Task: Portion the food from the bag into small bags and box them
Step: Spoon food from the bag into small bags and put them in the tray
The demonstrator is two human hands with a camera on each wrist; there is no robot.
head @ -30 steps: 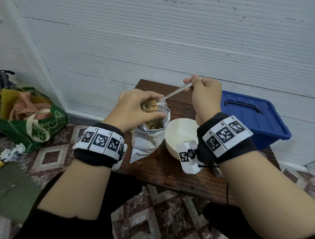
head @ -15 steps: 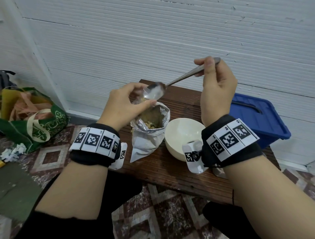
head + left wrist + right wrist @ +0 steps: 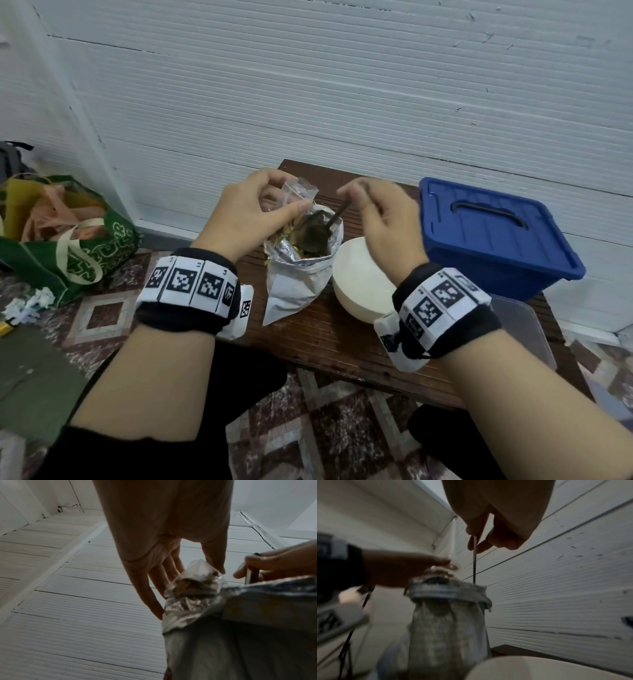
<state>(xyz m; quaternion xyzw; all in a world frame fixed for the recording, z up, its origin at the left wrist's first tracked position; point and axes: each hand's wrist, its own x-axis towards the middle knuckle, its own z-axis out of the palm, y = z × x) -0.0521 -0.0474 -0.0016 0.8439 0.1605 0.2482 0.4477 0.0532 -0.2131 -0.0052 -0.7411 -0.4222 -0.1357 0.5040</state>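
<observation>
A: Scooping again, by the look of it. The right hand [image 3: 380, 219] pinches the spoon [image 3: 337, 216] by its handle, bowl end down inside the foil bag [image 3: 301, 274], which stands open on the desk [image 3: 329, 339].

B: And the small bag [image 3: 297, 193]?

A: Pinched at its rim between thumb and fingers of the left hand [image 3: 253, 216], held just over the foil bag's mouth. Some food already shows through the clear plastic in the left wrist view.

B: So what makes the next lift go well?

A: I'd keep the small bag's mouth spread wide and right above the foil bag, so spills fall back in. Lift the spoon level, not heaped. The blue box [image 3: 493, 236] sits lidded to the right, beside the white bowl [image 3: 356, 284]; boxing looks some way off.
</observation>
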